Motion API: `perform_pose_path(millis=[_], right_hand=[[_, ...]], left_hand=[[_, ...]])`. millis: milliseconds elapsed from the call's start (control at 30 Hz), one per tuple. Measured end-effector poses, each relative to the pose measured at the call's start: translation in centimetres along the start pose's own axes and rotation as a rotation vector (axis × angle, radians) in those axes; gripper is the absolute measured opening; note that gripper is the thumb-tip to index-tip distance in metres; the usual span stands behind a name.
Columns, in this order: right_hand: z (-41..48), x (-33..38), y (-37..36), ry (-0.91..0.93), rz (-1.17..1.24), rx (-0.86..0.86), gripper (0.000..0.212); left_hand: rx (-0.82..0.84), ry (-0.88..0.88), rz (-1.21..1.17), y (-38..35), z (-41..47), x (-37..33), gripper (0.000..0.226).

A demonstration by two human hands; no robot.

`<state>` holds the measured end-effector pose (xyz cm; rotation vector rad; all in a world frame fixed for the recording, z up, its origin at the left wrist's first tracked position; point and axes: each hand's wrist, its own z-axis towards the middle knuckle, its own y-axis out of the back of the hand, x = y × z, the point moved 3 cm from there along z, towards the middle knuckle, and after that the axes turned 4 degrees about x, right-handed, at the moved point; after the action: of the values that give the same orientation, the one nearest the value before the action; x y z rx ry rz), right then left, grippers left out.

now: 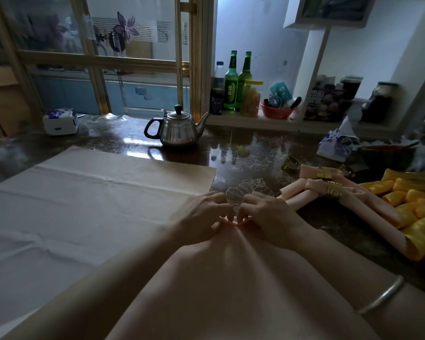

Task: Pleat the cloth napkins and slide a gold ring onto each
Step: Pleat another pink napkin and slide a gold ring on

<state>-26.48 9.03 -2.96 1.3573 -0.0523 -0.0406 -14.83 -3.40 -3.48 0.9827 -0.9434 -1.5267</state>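
A peach cloth napkin (pixel 231 278) is bunched at its far edge between left hand (pixel 201 214) and right hand (pixel 268 217). Right of them lie two pleated peach napkins (pixel 304 190) in gold rings (pixel 333 190).

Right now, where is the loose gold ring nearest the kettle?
Head view, right of centre: the gold ring lies on the dark table, just left of the ringed napkins, right of the kettle.

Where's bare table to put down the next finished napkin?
Bare table lies between the kettle, the flat napkin and the loose gold ring; another strip lies between the tissue pack and the kettle. Crowded right: ringed napkins, yellow cloths. Near centre, left hand and right hand pinch the peach napkin.
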Motion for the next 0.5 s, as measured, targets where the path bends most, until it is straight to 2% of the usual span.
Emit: perform_pose_path(millis=[133, 333, 400, 500], right_hand=[[-0.4, -0.4, 0.5, -0.104, 0.117, 0.076, 0.014], [0.9, -1.0, 0.4, -0.303, 0.171, 0.127, 0.012], [1.1, -1.0, 0.4, -0.344, 0.173, 0.126, 0.004], [1.1, -0.8, 0.7, -0.351, 0.158, 0.153, 0.014]], left_hand=[[-0.020, 0.063, -0.050, 0.8, -0.3, -0.3, 0.012], [0.069, 0.428, -0.222, 0.3, 0.8, 1.2, 0.018], [0.122, 0.442, -0.267, 0.1, 1.1, 1.4, 0.021], [0.163, 0.406, -0.306, 0.6, 1.1, 1.2, 0.013]])
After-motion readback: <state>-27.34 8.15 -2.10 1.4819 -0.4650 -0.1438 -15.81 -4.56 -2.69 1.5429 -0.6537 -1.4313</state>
